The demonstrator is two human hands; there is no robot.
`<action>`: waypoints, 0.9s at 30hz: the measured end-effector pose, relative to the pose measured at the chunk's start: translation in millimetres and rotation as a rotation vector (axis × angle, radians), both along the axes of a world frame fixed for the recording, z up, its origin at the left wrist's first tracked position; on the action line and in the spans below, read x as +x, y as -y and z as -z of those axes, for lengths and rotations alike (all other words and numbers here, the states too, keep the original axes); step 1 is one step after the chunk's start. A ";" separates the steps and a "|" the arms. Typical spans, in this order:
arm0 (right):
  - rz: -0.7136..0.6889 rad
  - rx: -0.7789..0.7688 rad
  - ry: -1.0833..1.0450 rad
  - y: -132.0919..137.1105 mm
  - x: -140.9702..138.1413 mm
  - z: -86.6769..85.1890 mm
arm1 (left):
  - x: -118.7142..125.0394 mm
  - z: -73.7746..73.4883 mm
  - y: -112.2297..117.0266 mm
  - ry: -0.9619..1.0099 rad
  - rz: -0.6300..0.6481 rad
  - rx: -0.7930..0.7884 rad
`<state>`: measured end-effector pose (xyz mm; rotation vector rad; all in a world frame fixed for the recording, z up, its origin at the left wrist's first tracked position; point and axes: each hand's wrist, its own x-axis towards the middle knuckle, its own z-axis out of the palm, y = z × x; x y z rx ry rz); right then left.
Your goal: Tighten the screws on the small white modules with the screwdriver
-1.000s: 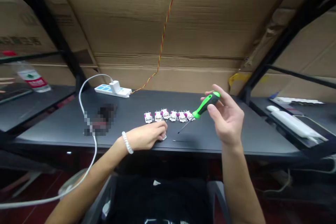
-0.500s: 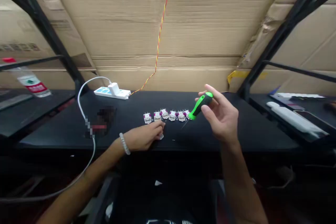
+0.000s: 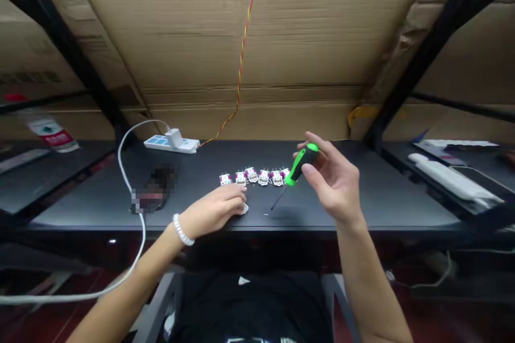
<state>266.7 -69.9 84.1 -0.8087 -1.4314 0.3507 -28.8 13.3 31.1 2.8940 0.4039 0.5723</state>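
Observation:
In my right hand point(image 3: 336, 179) is a green and black screwdriver point(image 3: 302, 164), held by its handle. Its thin shaft slants down and left, with the tip just above a tiny pale sliver point(image 3: 266, 215) on the black table. My left hand point(image 3: 215, 206) rests on the table with curled fingers around a small white piece point(image 3: 244, 209), mostly hidden under them. Behind the hands lies a row of several small white and purple parts with metal pins, among them one white part point(image 3: 264, 177) near the middle. The left hand partly covers the leftmost part point(image 3: 225, 179).
A white power strip point(image 3: 189, 146) with a plugged-in charger stands at the back left; its white cable point(image 3: 122, 158) crosses my left forearm. A blurred dark object point(image 3: 161, 185) lies left. Black shelf posts flank the table point(image 3: 386, 209). A bottle point(image 3: 56, 134) stands far left.
My right hand and the screwdriver have moved slightly left and down, bringing the tip near the tiny sliver. My left hand has shifted a little left. The picture has grown brighter on the table.

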 end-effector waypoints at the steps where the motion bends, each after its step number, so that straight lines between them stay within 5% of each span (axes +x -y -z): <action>1: -0.002 -0.001 0.001 -0.2 0.0 0.1 | -1.0 2.0 1.4 0.004 -0.016 0.017; 15: 0.010 -0.027 0.044 1.2 -1.5 -2.0 | 10.6 15.2 26.9 0.041 -0.254 0.028; 27: 0.020 0.028 0.052 -1.5 -8.1 -4.8 | 8.6 8.0 19.5 0.009 -0.123 -0.064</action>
